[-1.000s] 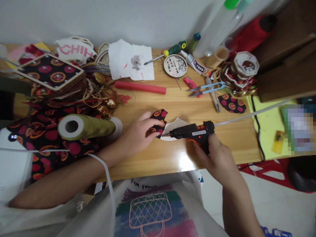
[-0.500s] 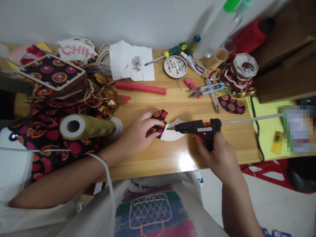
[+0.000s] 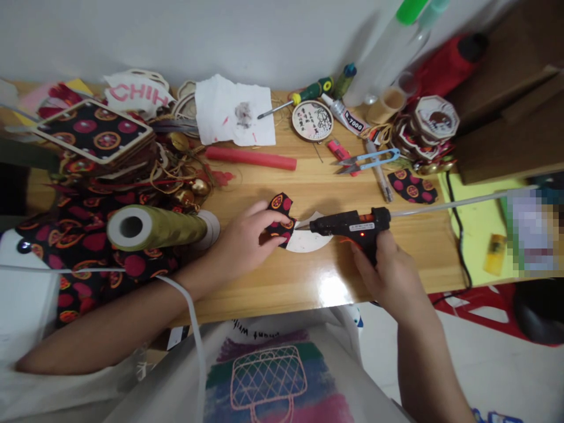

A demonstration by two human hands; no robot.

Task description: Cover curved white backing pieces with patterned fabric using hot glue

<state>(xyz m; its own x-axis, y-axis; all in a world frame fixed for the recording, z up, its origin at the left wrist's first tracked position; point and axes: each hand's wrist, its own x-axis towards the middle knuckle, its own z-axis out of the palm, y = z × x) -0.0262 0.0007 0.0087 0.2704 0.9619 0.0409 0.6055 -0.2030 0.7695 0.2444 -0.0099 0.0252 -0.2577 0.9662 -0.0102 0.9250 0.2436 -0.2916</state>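
Observation:
My right hand is wrapped round the grip of a black hot glue gun, whose small red light glows. A clear glue stick juts from its back end. The nozzle points left and meets the edge of a dark patterned fabric piece. That fabric covers the left part of a white fan-shaped piece lying on the table. My left hand pinches the folded-back fabric between thumb and fingers. Whether the nozzle touches the fabric or the white piece, I cannot tell.
An olive ribbon roll stands near my left forearm, on patterned cloth. Behind my hands lie a red stick, blue thread snips, a screwdriver and another fabric cutout. A black cord runs along the right.
The glue gun has shifted slightly left and its back end a little down. My left hand and the fabric edge have moved slightly left.

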